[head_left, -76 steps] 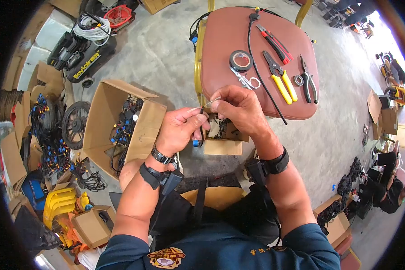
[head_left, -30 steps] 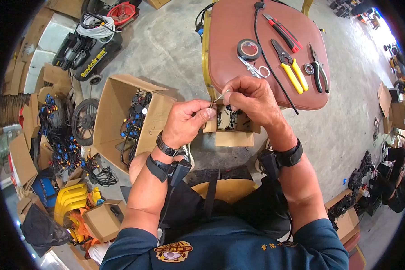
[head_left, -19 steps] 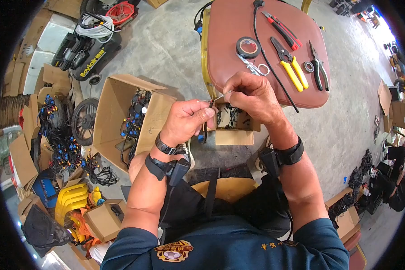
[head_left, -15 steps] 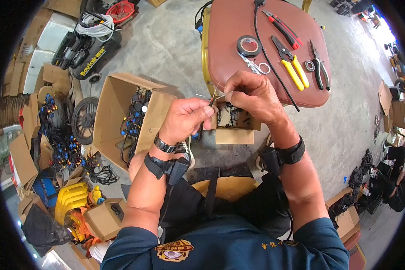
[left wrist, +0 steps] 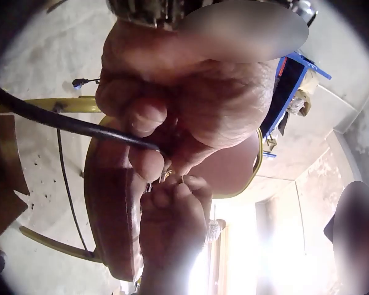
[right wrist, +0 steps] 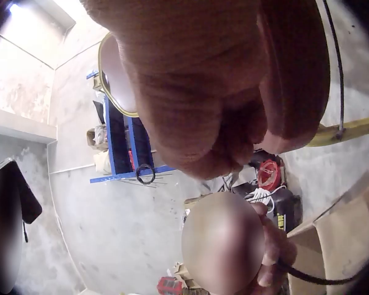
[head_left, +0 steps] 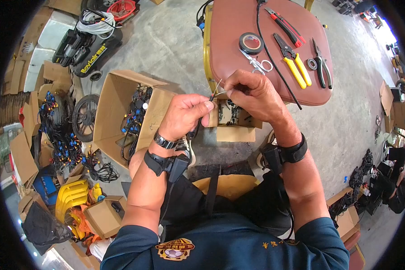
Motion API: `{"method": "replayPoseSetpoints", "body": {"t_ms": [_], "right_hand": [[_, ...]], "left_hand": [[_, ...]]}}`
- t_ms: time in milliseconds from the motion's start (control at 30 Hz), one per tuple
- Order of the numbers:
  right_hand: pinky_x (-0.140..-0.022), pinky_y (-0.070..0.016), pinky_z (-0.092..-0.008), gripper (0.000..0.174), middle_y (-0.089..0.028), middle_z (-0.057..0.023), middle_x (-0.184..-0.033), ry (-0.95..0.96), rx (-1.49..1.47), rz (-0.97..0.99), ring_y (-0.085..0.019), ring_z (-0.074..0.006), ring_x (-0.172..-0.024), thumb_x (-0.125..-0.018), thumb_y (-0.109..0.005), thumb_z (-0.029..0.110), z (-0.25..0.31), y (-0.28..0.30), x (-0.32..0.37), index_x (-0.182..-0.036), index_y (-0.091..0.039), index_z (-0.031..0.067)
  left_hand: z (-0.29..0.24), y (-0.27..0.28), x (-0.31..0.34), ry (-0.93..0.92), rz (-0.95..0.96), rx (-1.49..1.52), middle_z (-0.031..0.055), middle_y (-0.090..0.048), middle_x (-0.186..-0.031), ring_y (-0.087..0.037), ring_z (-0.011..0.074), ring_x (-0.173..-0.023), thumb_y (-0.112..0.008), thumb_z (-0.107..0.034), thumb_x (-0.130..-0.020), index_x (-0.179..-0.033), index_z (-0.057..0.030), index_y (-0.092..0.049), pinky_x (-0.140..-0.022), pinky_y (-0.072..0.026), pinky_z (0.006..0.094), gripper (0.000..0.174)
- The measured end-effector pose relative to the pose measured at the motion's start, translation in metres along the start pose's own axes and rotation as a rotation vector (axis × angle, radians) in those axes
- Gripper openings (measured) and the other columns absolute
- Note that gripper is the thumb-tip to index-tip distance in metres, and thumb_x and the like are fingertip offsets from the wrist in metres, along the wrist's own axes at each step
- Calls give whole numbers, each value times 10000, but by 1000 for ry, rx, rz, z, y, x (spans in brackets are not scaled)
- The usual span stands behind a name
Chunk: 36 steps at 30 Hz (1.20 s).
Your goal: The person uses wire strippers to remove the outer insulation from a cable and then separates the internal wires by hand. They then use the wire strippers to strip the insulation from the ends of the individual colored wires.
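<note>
The left hand (head_left: 183, 116) pinches a black cable (head_left: 196, 129) between thumb and fingers, with thin bare wire ends (head_left: 218, 87) sticking out past the fingertips. Close on its right, the right hand (head_left: 253, 96) pinches one of the thin wires with thumb and index finger. In the left wrist view the black cable (left wrist: 80, 126) runs in from the left to the left hand (left wrist: 190, 104), and the other hand's fingertips (left wrist: 175, 193) meet it. The right wrist view shows the right hand (right wrist: 190, 92) with curled fingers; the wire there is hidden.
A brown padded chair (head_left: 234, 27) holds black tape (head_left: 251, 43), scissors (head_left: 259, 65), a red cutter (head_left: 285, 28), yellow-handled strippers (head_left: 296, 69), pliers (head_left: 320, 67) and a cable. Below the hands stands a small carton (head_left: 236, 134); left is a larger carton (head_left: 155, 118) with connectors.
The cable's lower part has swung in below the left hand. Thin wire ends now fan upward between the hands, which stay close together. The view has shifted slightly.
</note>
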State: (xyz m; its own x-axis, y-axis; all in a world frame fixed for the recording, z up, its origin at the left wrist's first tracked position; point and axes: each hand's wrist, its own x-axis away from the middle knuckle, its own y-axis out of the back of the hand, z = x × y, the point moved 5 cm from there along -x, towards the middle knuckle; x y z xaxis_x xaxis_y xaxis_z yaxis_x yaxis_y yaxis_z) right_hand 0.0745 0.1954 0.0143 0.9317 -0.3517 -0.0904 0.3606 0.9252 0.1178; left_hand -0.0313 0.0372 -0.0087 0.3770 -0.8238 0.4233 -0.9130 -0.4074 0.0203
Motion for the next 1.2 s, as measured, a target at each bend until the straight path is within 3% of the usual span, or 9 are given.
{"method": "replayPoseSetpoints", "body": {"t_ms": [367, 533, 667, 767, 1200], "right_hand": [[-632, -462, -272, 129, -551, -51, -738, 71, 127, 4, -530, -103, -675, -757, -587, -55, 1, -2, -2, -871, -587, 7], [-640, -462, -263, 114, -560, -38, -745, 32, 99, -58, -529, -83, -696, -796, -601, -40, -4, 0, -1, -896, -585, 11], [-649, -469, -238, 97, -584, -8, -771, -98, -97, -200, -537, -60, -721, -837, -618, -7, -5, 3, -3, -931, -605, 12], [-642, -474, -225, 103, -604, -1, -784, -288, -166, -68, -552, -59, -703, -843, -619, 26, -9, 4, -3, -943, -623, 2], [-590, -456, -212, 135, -656, -37, -774, -352, -311, -32, -562, -62, -650, -826, -599, 65, -8, 0, -2, -931, -641, -9]], "left_hand": [[3, 1, -2, -1, -20, 34, 37, -632, -628, -441, 43, -417, -615, -193, -942, -955, -19, -692, -386, -314, 181, 190], [3, 2, -1, 16, -49, 33, 37, -643, -645, -448, 43, -420, -624, -199, -941, -938, -27, -689, -394, -326, 183, 184], [2, 3, -2, -76, -118, 68, 33, -656, -674, -483, 41, -451, -666, -184, -920, -922, -28, -687, -418, -367, 189, 157], [0, 3, 0, -169, -191, -4, 21, -663, -703, -512, 37, -499, -691, -166, -904, -926, -25, -691, -452, -403, 193, 143], [-11, -1, 5, -471, -313, -307, 3, -647, -753, -551, 56, -630, -716, -47, -855, -929, 11, -701, -552, -437, 217, 96]]}}
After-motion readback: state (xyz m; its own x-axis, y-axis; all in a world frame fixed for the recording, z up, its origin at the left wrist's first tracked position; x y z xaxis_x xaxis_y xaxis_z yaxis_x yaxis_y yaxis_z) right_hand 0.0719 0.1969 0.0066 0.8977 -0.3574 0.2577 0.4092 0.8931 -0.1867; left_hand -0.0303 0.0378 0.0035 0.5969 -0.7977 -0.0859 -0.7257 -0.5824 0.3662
